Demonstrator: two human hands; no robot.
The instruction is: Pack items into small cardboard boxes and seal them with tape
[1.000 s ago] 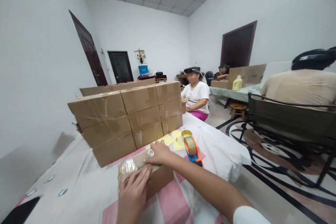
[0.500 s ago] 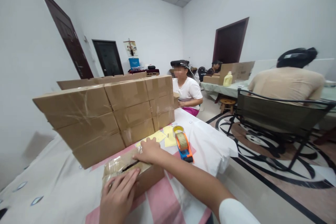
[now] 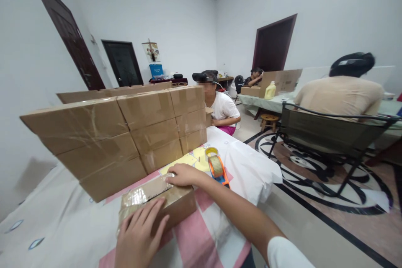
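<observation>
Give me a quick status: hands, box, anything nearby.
Left hand flat on near end of small taped brown cardboard box; right hand pressing far end. Orange tape dispenser just beyond right hand. Stacked brown cartons close behind.

Bare hands (image 3: 141,234), bare forearms, short white sleeve (image 3: 287,255) on the right arm

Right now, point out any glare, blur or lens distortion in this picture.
Head view: glare glints off the clear tape on the small box; the left hand is softly blurred at the bottom edge; the wide lens stretches the stacked boxes and bends the door.
</observation>
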